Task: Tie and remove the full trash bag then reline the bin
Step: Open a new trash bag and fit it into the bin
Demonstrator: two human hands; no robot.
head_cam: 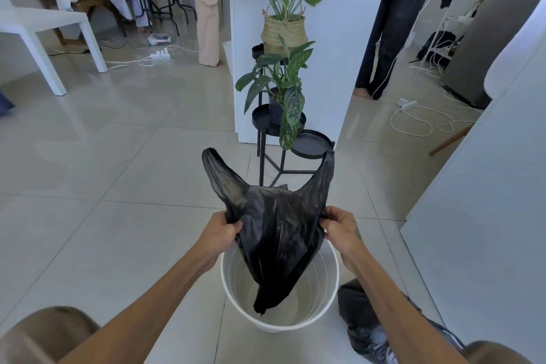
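I hold an empty black handled bag [277,230] over a white round bin [325,301] on the tiled floor. My left hand [220,233] pinches the bag's left edge and my right hand [339,223] grips its right edge. Both handle loops stand up above my hands. The bag's bottom tip hangs down inside the bin, whose inside is bare. A dark tied bag [359,301] lies on the floor just right of the bin, partly hidden by my right forearm.
A black plant stand [313,146] with potted plants stands just beyond the bin, in front of a white counter [339,38]. White cabinet [487,216] at right. Cables and power strips [407,105] lie on the floor. People stand and sit farther back.
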